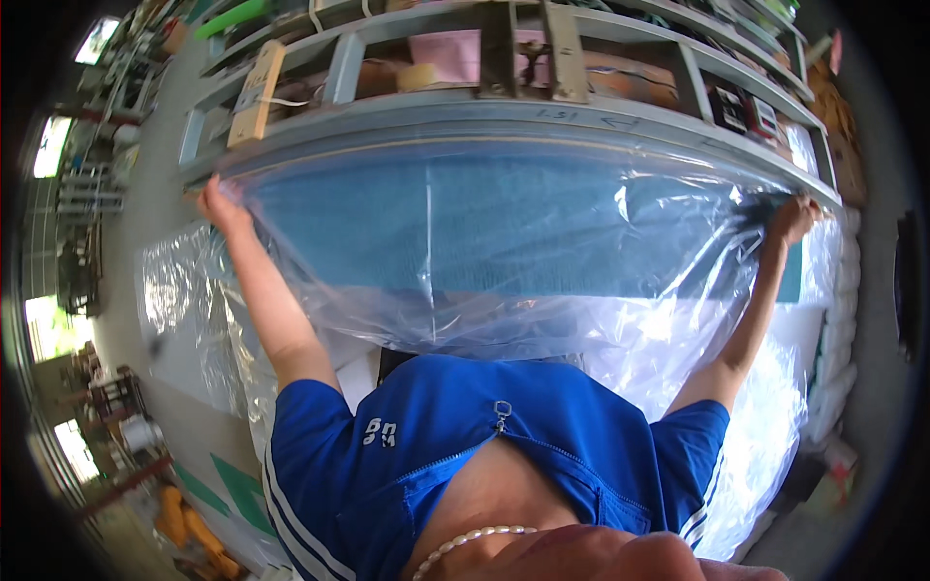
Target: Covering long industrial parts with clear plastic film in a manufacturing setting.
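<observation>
Grey rack (620, 118) ahead, floor (155, 179) running left; left fingers (214, 188), right fingers (804, 206) pinch clear film (693, 276) near far edge

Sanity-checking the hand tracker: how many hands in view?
2. The left hand grips the clear plastic film at the picture's upper left; the right hand grips it at upper right. No others show.

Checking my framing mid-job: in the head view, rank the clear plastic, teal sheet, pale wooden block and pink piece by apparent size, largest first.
1. Clear plastic
2. Teal sheet
3. Pale wooden block and pink piece: too alike to rank.
</observation>
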The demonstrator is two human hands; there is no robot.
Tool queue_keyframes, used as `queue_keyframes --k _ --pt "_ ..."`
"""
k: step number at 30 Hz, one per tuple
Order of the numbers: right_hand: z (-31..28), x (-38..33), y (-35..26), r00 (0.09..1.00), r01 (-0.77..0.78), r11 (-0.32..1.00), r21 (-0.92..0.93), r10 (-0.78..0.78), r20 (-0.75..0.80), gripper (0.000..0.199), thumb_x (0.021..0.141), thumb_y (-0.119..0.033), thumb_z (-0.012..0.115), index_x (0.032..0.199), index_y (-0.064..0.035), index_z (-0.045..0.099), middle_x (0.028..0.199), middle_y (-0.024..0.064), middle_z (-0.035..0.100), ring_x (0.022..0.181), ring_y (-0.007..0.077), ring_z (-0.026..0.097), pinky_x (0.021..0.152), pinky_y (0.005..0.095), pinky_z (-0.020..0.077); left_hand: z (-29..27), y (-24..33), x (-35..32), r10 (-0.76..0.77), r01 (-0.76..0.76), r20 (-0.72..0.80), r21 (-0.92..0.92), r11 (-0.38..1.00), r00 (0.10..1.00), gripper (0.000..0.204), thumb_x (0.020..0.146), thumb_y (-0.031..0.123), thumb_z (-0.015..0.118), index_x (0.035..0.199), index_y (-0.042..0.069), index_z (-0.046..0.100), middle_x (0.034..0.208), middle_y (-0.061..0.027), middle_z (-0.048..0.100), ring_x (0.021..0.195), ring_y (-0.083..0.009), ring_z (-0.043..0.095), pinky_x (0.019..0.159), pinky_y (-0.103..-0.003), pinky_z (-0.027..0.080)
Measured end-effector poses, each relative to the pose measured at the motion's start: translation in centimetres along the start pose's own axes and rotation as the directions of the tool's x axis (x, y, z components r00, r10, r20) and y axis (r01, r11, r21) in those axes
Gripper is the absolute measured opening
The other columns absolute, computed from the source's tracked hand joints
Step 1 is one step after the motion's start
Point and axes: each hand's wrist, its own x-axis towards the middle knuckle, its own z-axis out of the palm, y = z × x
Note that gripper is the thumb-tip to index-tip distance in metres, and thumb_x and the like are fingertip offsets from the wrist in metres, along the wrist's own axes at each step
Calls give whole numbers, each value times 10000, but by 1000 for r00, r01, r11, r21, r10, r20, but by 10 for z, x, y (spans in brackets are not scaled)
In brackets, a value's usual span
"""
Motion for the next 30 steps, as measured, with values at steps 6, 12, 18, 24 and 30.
queue_keyframes --k 6,12,18,24,30 --pt "-35 -18 -58 966 -258 950 177 255 42 475 865 -380 354 1109 19 440 972 273 604 971 405 571 840 454 422 9 14 -12 -18 21 -38 93 995 999 201 743 210 658 855 80 551 720 -42 555 561 -152 512 481 -280 402" --pt "-42 -3 -21 967 -189 916 354 111 229 488 851 -462 480 924 11 576 845 172 620 766 277 595 728 366 450 -40 90 -2 -85 -61 497 271 961 863 174 834 261 637 862 95 594 669 48 518 582 -53 470 505 -203 365" --pt "-91 -46 7 970 134 864 485 -214 112 293 893 -306 533 880 -19 594 769 119 593 675 188 546 643 298 444 -87 57 6 262 -560 496 703 438 828 330 867 341 566 943 24 621 736 -51 620 704 -161 575 646 -302 450" --pt "-120 -49 108 981 135 918 -373 -70 183 296 917 -443 404 924 -162 497 890 113 634 804 350 605 612 456 459 -5 20 -91 206 -713 694 700 31 690 280 862 384 514 871 117 595 930 -107 588 878 -346 539 737 -440 433" --pt "-139 -27 87 914 396 632 -666 -202 352 306 885 -377 480 1085 -150 527 1088 90 557 1027 271 536 808 397 438 32 22 -135 243 -802 772 596 45 588 285 853 390 528 806 115 583 848 -93 582 826 -333 545 706 -448 431"
